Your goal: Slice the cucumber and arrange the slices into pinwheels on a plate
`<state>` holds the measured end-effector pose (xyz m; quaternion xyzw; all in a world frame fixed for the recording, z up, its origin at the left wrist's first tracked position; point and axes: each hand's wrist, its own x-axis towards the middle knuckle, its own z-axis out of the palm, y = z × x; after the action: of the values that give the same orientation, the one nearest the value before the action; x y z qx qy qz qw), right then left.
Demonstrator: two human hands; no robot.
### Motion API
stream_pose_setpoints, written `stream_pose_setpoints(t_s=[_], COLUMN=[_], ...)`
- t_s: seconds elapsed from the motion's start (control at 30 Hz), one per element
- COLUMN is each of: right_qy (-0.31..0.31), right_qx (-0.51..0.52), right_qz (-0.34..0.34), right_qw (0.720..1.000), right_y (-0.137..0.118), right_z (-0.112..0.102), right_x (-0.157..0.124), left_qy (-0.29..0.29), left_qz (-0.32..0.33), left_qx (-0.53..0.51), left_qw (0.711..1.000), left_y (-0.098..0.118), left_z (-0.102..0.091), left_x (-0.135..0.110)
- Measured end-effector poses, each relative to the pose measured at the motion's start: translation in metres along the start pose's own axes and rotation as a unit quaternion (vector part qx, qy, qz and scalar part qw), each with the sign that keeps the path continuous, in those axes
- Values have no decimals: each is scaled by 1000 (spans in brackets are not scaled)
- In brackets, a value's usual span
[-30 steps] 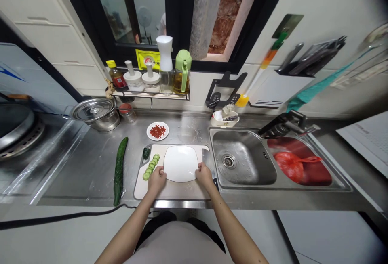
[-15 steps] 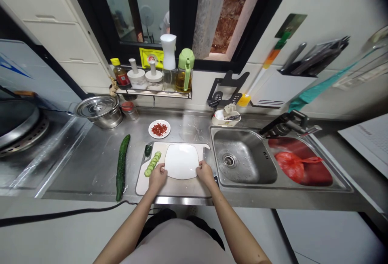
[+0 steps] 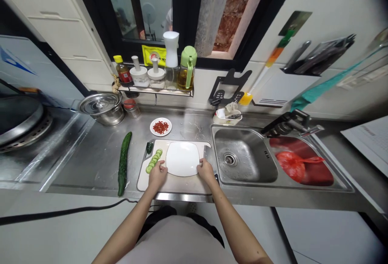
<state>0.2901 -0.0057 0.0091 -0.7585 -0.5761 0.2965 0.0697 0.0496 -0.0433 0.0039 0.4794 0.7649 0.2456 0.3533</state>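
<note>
The left hand and right hand are apart, at opposite side edges of a plate; whether they grip it I cannot tell. The plate is on a cutting board near the front edge of the worktop, between cucumber slices and a knife.

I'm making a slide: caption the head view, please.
Left hand and right hand at opposite edges of a white plate, cucumber slices on the cutting board.
</note>
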Motion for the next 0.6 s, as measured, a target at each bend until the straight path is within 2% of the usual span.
stream_pose_setpoints(t_s=[0.13, 0.33, 0.43, 0.6], right_qy=[26, 52, 56, 66], right_qx=[-10, 43, 59, 57], right_qz=[0, -39, -51, -55], right_qw=[1000, 997, 995, 995], right_y=[1, 9, 11, 10], right_z=[-6, -15, -14, -11], right_x=[-4, -10, -13, -14], left_qy=[40, 75, 66, 57], left_qz=[-8, -58, -61, -60], left_qx=[19, 114, 145, 168], left_qw=[999, 989, 985, 982], left_y=[-11, -39, -47, -47], left_z=[-20, -52, -55, -49], left_x=[-2, 2, 3, 4])
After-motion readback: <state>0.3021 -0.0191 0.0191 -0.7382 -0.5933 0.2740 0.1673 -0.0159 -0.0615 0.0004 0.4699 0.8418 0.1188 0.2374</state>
